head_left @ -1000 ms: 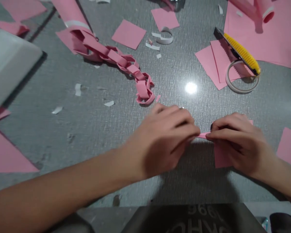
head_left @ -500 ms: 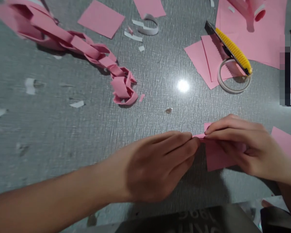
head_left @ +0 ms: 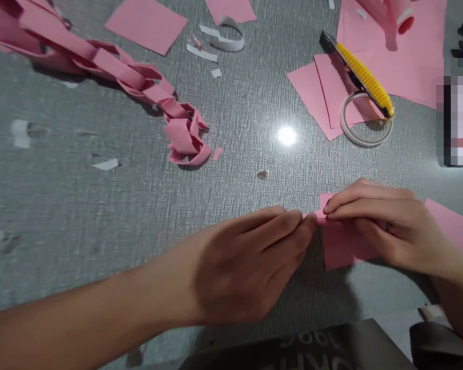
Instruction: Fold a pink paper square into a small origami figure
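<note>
Between my two hands is a narrow folded strip of pink paper (head_left: pixel 321 215), seen edge-on. My left hand (head_left: pixel 250 262) pinches its left end, fingers pressed together. At the other end, my right hand (head_left: pixel 386 221) grips it between thumb and fingertips. Most of the strip is hidden by the fingers. Under my right hand a pink paper sheet (head_left: pixel 337 249) lies on the grey table (head_left: pixel 146 216). Another pink sheet (head_left: pixel 451 223) shows to the right of that hand.
A pink paper chain (head_left: pixel 139 82) stretches across the upper left. At upper right, a yellow box cutter (head_left: pixel 364 77) rests over a tape roll (head_left: pixel 345 128) and pink sheets (head_left: pixel 306 87). A rolled pink paper (head_left: pixel 403 18) lies behind. White scraps (head_left: pixel 107 164) are scattered about.
My left fingers have shifted slightly along the strip, and my right thumb sits a little differently. Both hands still hold it. The whole view has slid a little, so table items appear further left.
</note>
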Motion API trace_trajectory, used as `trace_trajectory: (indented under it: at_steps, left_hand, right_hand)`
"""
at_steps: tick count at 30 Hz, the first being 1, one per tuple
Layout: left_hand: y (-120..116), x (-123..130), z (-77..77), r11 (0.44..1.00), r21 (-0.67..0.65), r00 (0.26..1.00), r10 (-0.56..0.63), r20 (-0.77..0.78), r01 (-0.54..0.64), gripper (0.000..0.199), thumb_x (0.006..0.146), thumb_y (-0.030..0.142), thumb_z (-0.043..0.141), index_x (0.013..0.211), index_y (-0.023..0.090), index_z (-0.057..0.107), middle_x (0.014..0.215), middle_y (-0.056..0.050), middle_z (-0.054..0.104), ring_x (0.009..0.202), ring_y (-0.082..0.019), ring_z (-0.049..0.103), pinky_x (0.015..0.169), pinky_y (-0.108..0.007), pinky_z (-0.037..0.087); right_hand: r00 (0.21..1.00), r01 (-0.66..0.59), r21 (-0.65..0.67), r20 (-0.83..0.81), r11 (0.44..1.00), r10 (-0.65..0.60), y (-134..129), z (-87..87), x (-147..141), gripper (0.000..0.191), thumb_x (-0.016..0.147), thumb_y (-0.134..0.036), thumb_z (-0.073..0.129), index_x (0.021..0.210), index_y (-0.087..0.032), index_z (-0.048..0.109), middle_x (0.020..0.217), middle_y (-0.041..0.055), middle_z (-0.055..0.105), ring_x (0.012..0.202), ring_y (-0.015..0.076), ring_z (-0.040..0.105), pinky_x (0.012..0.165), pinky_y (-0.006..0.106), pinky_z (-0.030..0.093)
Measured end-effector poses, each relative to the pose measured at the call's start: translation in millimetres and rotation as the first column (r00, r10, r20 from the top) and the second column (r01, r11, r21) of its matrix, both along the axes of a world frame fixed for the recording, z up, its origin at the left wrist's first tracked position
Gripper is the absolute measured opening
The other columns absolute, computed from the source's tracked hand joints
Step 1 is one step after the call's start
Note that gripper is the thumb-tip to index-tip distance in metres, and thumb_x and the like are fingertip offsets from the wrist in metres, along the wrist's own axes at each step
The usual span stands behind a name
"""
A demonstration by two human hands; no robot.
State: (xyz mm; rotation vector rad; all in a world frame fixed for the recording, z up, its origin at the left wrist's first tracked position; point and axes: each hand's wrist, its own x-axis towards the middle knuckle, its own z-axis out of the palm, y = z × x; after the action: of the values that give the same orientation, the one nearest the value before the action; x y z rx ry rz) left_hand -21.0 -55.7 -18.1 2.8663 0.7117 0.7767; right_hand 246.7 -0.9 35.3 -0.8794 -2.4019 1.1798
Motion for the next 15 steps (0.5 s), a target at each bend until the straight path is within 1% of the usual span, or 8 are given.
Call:
trace_trajectory:
  at_steps: [3, 5, 7, 10, 15]
  left_hand:
    - [-0.6, 1.9, -0.7, 0.999, -0.040, 0.999, 0.010, 0.031, -0.009, 0.032, 0.104, 0.001, 0.048, 0.115, 0.006, 0.077, 0.126, -0.016, 0.079, 0.110, -0.027, 0.072, 0.098, -0.040, 0.061]
    - [-0.8, 3.2, -0.7, 0.999, -0.047, 0.998, 0.008, 0.056, -0.006, 0.029, 0.104, 0.002, 0.050, 0.111, 0.005, 0.079, 0.125, -0.017, 0.079, 0.108, -0.028, 0.072, 0.096, -0.041, 0.062]
    - [-1.1, 4.2, 0.3, 0.999, -0.045, 0.999, 0.018, 0.049, -0.016, 0.028, 0.104, 0.003, 0.052, 0.111, 0.007, 0.079, 0.126, -0.016, 0.079, 0.107, -0.028, 0.072, 0.096, -0.042, 0.063]
    - [-2.7, 5.3, 3.4, 0.998, -0.035, 0.999, 0.043, 0.003, -0.043, 0.028, 0.103, 0.003, 0.054, 0.116, 0.006, 0.079, 0.126, -0.015, 0.080, 0.109, -0.028, 0.072, 0.097, -0.042, 0.064]
    - [-6.7, 6.7, 6.5, 0.996, -0.038, 0.997, 0.075, -0.020, -0.076, 0.024, 0.102, 0.004, 0.060, 0.117, 0.005, 0.078, 0.129, -0.018, 0.078, 0.111, -0.029, 0.073, 0.099, -0.043, 0.063]
  right_hand:
    - [1.000, 0.009, 0.070, -0.004, 0.998, -0.009, -2.9, 2.3, -1.4, 0.032, 0.102, -0.002, 0.053, 0.115, -0.022, 0.074, 0.115, 0.0080, 0.080, 0.104, 0.0215, 0.074, 0.089, 0.040, 0.061]
    - [0.999, 0.022, 0.137, 0.031, 0.990, -0.026, -5.3, 3.7, -1.7, 0.025, 0.102, -0.005, 0.059, 0.114, -0.021, 0.074, 0.112, 0.0087, 0.079, 0.101, 0.0224, 0.072, 0.088, 0.041, 0.060]
    - [0.995, 0.040, 0.176, 0.085, 0.984, -0.056, -7.0, 4.4, -1.5, 0.017, 0.103, -0.009, 0.064, 0.111, -0.021, 0.074, 0.108, 0.0081, 0.077, 0.097, 0.0219, 0.070, 0.085, 0.039, 0.058]
    - [0.984, 0.075, 0.161, 0.146, 0.984, -0.099, -7.4, 3.5, -1.7, 0.011, 0.105, -0.013, 0.065, 0.103, -0.021, 0.073, 0.102, 0.0061, 0.073, 0.093, 0.0206, 0.068, 0.080, 0.037, 0.056]
    - [0.976, 0.131, 0.094, 0.162, 0.987, -0.145, -6.7, 1.3, -3.7, 0.016, 0.105, -0.012, 0.063, 0.096, -0.022, 0.072, 0.097, 0.0038, 0.072, 0.089, 0.0191, 0.068, 0.078, 0.035, 0.054]
